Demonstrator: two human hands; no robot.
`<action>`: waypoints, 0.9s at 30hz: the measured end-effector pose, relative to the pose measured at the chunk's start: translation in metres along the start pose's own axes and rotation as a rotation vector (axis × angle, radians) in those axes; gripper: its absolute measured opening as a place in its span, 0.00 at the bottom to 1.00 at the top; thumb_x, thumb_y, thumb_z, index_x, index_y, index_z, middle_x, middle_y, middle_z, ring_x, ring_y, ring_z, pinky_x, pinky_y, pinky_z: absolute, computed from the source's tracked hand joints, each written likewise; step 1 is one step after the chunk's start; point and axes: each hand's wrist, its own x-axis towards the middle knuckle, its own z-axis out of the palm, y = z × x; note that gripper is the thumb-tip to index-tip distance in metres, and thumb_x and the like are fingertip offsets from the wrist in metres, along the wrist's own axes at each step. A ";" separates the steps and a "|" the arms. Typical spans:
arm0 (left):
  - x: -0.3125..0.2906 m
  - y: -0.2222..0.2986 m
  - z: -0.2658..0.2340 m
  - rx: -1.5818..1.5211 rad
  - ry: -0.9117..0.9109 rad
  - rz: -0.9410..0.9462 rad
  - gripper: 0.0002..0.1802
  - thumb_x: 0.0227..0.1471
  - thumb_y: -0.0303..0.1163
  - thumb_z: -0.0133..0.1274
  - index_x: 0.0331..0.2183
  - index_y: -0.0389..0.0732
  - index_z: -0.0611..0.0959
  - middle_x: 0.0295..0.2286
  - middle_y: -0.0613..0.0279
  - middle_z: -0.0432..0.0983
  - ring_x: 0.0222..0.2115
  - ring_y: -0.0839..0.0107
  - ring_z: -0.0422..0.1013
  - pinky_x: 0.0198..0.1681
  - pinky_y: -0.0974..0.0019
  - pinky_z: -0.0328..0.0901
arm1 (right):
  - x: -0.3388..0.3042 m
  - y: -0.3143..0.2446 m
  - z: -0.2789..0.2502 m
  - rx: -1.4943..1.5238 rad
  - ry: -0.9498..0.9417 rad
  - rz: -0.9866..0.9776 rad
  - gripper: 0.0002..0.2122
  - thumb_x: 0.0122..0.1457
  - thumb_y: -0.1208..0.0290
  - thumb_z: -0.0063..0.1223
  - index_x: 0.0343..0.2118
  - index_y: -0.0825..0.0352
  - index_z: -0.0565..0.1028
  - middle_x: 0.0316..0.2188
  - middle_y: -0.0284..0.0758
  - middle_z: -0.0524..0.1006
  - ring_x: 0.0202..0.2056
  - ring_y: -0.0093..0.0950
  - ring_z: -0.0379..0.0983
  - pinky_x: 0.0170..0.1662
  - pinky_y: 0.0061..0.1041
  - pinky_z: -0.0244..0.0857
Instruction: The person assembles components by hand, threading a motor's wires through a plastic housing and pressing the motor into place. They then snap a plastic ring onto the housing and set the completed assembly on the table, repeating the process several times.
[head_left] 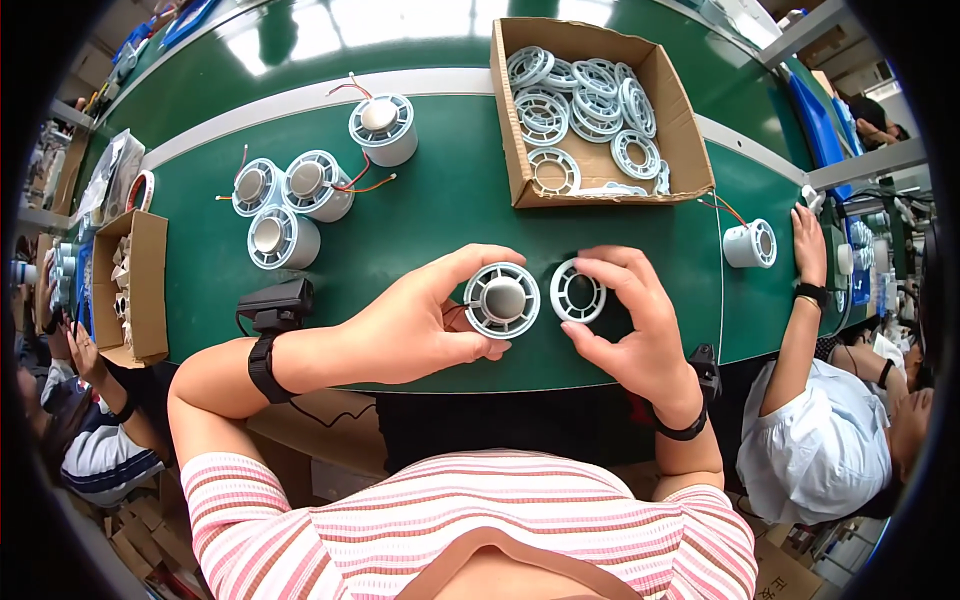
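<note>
My left hand (pixel 425 315) is wrapped round a pale blue motor housing (pixel 513 325) with a domed grey centre, its slotted round face turned up. Between the thumb and fingers of my right hand (pixel 628 310) is a pale blue slotted ring (pixel 597 301), pinched by its edge. Ring and housing are side by side with a small gap, above the near part of the green table. To the left stand several like housings, among them a front one (pixel 283 238) and a farther one (pixel 383 128) with thin wires coming out.
A cardboard box (pixel 605 200) of slotted rings stands beyond my hands. Another housing (pixel 742 247) with wires is at right, near a co-worker's hand (pixel 810 240). A smaller cardboard box (pixel 150 285) and a black device (pixel 276 302) are at left. Another person works at far left.
</note>
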 end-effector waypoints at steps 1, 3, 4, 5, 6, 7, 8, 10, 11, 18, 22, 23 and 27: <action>0.001 -0.001 0.001 -0.003 0.009 -0.003 0.40 0.54 0.12 0.56 0.64 0.41 0.62 0.53 0.61 0.68 0.48 0.74 0.74 0.49 0.70 0.75 | 0.000 -0.004 0.002 0.007 -0.007 -0.004 0.29 0.45 0.80 0.69 0.55 0.68 0.74 0.55 0.45 0.74 0.55 0.39 0.73 0.57 0.33 0.68; 0.004 -0.005 0.003 -0.056 -0.011 0.048 0.37 0.54 0.15 0.56 0.63 0.41 0.64 0.51 0.60 0.71 0.42 0.77 0.76 0.44 0.71 0.75 | 0.002 -0.017 0.006 0.098 0.063 -0.072 0.31 0.44 0.81 0.69 0.55 0.69 0.74 0.54 0.45 0.75 0.55 0.39 0.73 0.57 0.33 0.68; 0.005 -0.008 0.005 -0.083 -0.022 0.074 0.36 0.55 0.17 0.56 0.63 0.40 0.65 0.49 0.60 0.72 0.38 0.78 0.77 0.42 0.72 0.74 | 0.005 -0.022 0.009 0.143 0.099 -0.105 0.31 0.43 0.81 0.70 0.55 0.69 0.73 0.54 0.45 0.75 0.55 0.39 0.73 0.57 0.33 0.68; 0.006 -0.011 0.005 -0.084 -0.015 0.072 0.36 0.55 0.17 0.56 0.63 0.40 0.65 0.49 0.60 0.72 0.38 0.78 0.77 0.42 0.72 0.74 | 0.008 -0.027 0.013 0.148 0.094 -0.107 0.31 0.43 0.81 0.70 0.55 0.69 0.73 0.54 0.45 0.75 0.55 0.39 0.73 0.57 0.33 0.68; 0.007 -0.015 0.005 -0.089 -0.021 0.090 0.36 0.55 0.17 0.56 0.63 0.41 0.65 0.50 0.60 0.71 0.40 0.78 0.77 0.42 0.72 0.74 | 0.012 -0.032 0.017 0.130 0.091 -0.147 0.32 0.44 0.81 0.70 0.56 0.68 0.73 0.53 0.45 0.76 0.53 0.40 0.74 0.56 0.34 0.69; 0.007 -0.018 0.004 -0.094 -0.027 0.109 0.37 0.55 0.17 0.56 0.64 0.41 0.64 0.50 0.60 0.71 0.41 0.78 0.76 0.43 0.73 0.74 | 0.016 -0.036 0.022 0.112 0.089 -0.186 0.32 0.44 0.81 0.70 0.56 0.68 0.72 0.52 0.44 0.76 0.51 0.41 0.75 0.54 0.35 0.70; 0.007 -0.020 0.004 -0.099 -0.034 0.129 0.37 0.55 0.17 0.55 0.64 0.41 0.64 0.51 0.60 0.71 0.42 0.78 0.76 0.43 0.73 0.74 | 0.019 -0.038 0.025 0.091 0.086 -0.225 0.32 0.44 0.81 0.70 0.56 0.68 0.72 0.51 0.43 0.77 0.49 0.42 0.75 0.52 0.36 0.71; 0.007 -0.020 0.003 -0.121 -0.039 0.128 0.38 0.55 0.17 0.55 0.65 0.41 0.64 0.52 0.60 0.70 0.44 0.78 0.75 0.44 0.73 0.73 | 0.019 -0.039 0.029 0.079 0.083 -0.211 0.32 0.44 0.81 0.70 0.56 0.68 0.72 0.51 0.43 0.77 0.50 0.41 0.75 0.53 0.35 0.71; 0.007 -0.020 0.003 -0.141 -0.049 0.127 0.38 0.55 0.17 0.55 0.65 0.42 0.64 0.53 0.60 0.69 0.45 0.77 0.74 0.45 0.72 0.73 | 0.018 -0.039 0.031 0.063 0.084 -0.195 0.33 0.43 0.82 0.70 0.56 0.68 0.72 0.51 0.42 0.77 0.51 0.40 0.75 0.55 0.34 0.70; 0.006 -0.020 0.002 -0.147 -0.055 0.121 0.39 0.55 0.16 0.56 0.66 0.42 0.63 0.56 0.61 0.66 0.53 0.74 0.69 0.53 0.69 0.71 | 0.020 -0.039 0.031 0.057 0.064 -0.174 0.33 0.43 0.81 0.72 0.56 0.68 0.72 0.52 0.42 0.78 0.53 0.39 0.75 0.56 0.33 0.70; 0.006 -0.013 0.001 -0.132 -0.073 0.089 0.40 0.55 0.13 0.55 0.66 0.41 0.62 0.57 0.64 0.66 0.58 0.74 0.66 0.61 0.65 0.67 | 0.020 -0.034 0.028 0.098 0.040 -0.154 0.31 0.43 0.79 0.74 0.53 0.67 0.72 0.51 0.41 0.78 0.52 0.38 0.75 0.56 0.35 0.69; 0.007 -0.013 0.000 -0.135 -0.087 0.100 0.40 0.55 0.13 0.55 0.66 0.41 0.62 0.57 0.65 0.66 0.58 0.74 0.65 0.61 0.64 0.66 | 0.020 -0.033 0.027 0.108 0.032 -0.153 0.31 0.43 0.78 0.74 0.52 0.67 0.72 0.51 0.41 0.78 0.52 0.38 0.75 0.57 0.35 0.68; 0.008 -0.013 0.002 -0.118 -0.096 0.139 0.40 0.55 0.14 0.56 0.66 0.41 0.63 0.58 0.65 0.65 0.59 0.74 0.64 0.63 0.64 0.64 | 0.017 -0.032 0.024 0.086 0.026 -0.154 0.29 0.43 0.76 0.75 0.49 0.66 0.73 0.51 0.40 0.79 0.52 0.38 0.75 0.59 0.39 0.65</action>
